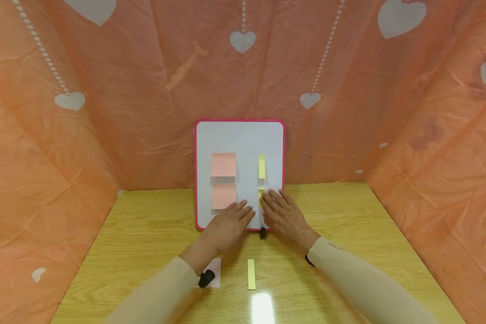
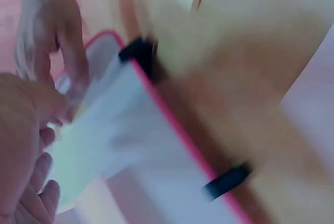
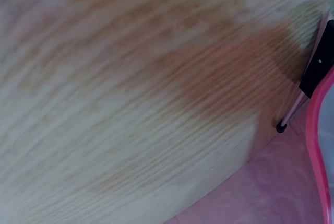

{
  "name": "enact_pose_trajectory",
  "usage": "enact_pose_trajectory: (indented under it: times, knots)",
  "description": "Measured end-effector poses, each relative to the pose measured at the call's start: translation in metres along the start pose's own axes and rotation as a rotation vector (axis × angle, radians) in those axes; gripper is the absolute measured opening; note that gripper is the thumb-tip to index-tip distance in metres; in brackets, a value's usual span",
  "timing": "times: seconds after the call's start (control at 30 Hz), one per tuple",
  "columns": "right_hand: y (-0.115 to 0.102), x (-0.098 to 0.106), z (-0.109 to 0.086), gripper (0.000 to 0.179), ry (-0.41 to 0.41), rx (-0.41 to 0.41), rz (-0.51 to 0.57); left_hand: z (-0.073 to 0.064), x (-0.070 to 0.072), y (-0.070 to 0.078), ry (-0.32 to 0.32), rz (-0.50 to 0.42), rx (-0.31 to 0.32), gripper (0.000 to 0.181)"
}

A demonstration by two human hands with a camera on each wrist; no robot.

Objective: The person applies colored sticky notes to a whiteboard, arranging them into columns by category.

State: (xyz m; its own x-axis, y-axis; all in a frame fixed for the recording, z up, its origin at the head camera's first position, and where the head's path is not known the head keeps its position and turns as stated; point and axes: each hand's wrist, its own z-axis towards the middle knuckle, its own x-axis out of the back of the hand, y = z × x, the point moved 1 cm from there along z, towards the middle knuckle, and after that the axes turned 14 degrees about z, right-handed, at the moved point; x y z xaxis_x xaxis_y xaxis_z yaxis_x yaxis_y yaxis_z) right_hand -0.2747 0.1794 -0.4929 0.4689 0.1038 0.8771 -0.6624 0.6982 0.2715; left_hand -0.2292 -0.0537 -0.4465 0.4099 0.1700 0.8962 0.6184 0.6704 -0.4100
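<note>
A small whiteboard (image 1: 243, 139) with a pink rim stands upright against the back drape. My right hand (image 1: 285, 220) touches its lower right part, fingers mostly straight and overlapping the lower yellow sticky strip (image 1: 260, 198). Above that hangs another yellow sticky strip (image 1: 262, 167). My left hand (image 1: 228, 227) reaches over the board's lower middle with extended fingers, just left of the right hand. Two pink sticky notes, an upper one (image 1: 223, 164) and a lower one (image 1: 223, 196), are stuck on the board's left side. In the left wrist view both hands' fingertips meet close over the board.
On the wooden table (image 1: 146, 229), a yellow strip (image 1: 251, 274) lies in front of the board. A pink pad (image 1: 215, 272) lies partly under the left forearm. A black clip foot (image 1: 262, 233) props the board's bottom edge. Orange drapes (image 1: 146, 135) enclose the table.
</note>
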Motion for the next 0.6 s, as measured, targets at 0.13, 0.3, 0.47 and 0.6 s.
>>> enact_pose_trajectory:
  times: [0.13, 0.3, 0.47, 0.6]
  knots:
    - [0.0, 0.002, -0.003, 0.064, -0.09, -0.022, -0.003, 0.032, -0.001, -0.015, -0.086, 0.082, -0.052, 0.059]
    - [-0.004, 0.001, -0.003, 0.063, -0.12, -0.035, 0.001, 0.047, -0.008, -0.023, -0.125, 0.143, -0.072, 0.06]
    - [-0.003, -0.001, -0.003, 0.063, -0.142, -0.059, 0.011, 0.054, -0.01, -0.028, -0.125, 0.15, -0.086, 0.054]
    - [-0.001, -0.003, -0.007, 0.065, -0.125, -0.06, 0.001, 0.06, -0.01, -0.031, -0.133, 0.156, -0.091, 0.053]
